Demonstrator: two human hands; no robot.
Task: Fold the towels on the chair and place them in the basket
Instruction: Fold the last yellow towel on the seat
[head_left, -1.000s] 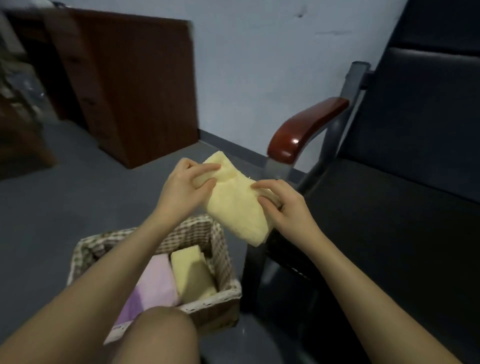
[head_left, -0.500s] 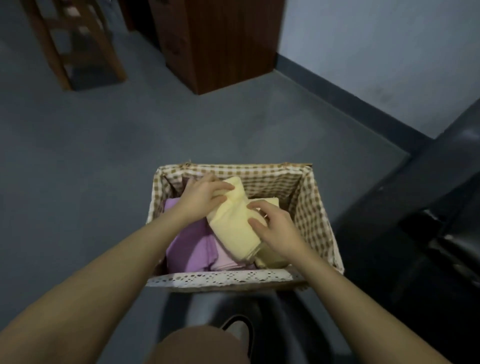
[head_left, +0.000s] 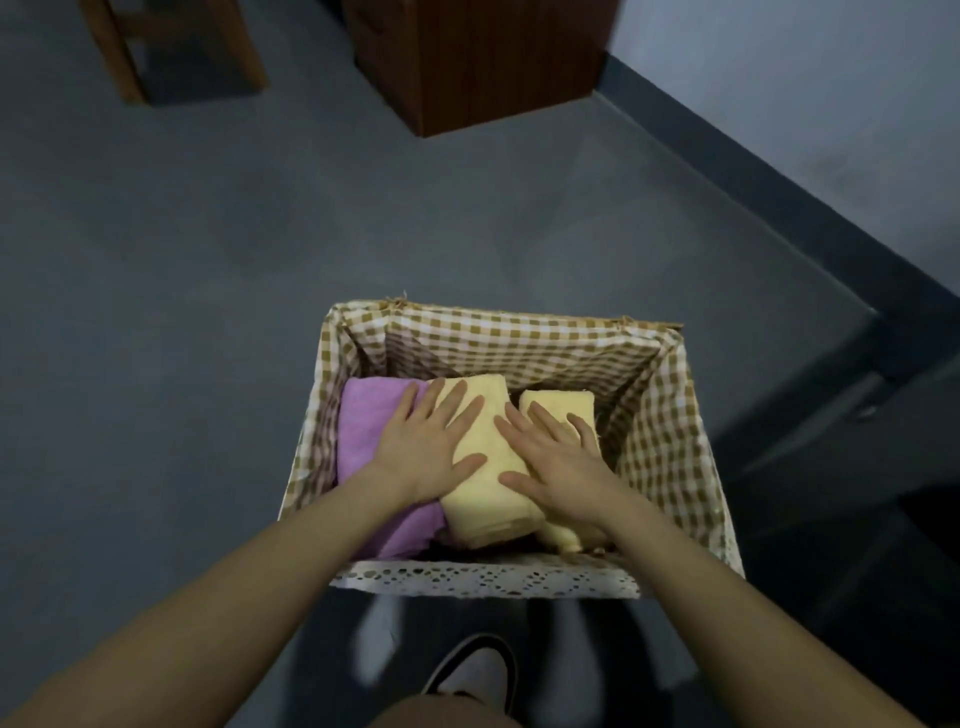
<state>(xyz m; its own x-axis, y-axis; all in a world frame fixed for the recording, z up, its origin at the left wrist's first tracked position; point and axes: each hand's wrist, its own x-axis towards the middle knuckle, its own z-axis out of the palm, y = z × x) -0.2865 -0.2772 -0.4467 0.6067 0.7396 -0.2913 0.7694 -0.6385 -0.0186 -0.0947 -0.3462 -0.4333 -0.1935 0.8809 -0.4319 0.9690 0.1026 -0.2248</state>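
A basket (head_left: 670, 431) with a brown-and-white checked lining stands on the floor below me. Inside lie a folded purple towel (head_left: 363, 421) on the left, a folded yellow towel (head_left: 488, 483) in the middle and a second yellow towel (head_left: 558, 408) on the right. My left hand (head_left: 428, 447) lies flat with straight fingers across the purple towel and the middle yellow towel. My right hand (head_left: 558, 457) presses flat on the two yellow towels. Neither hand grips anything.
A brown wooden cabinet (head_left: 493, 57) stands at the back against the pale wall. A wooden stool (head_left: 171, 52) is at the top left. The dark chair (head_left: 883, 493) is at the right edge. My shoe (head_left: 475, 675) is just in front of the basket.
I carried the folded yellow towel from beside the chair down into the basket. Both hands let go of it and now lie flat on the towels.
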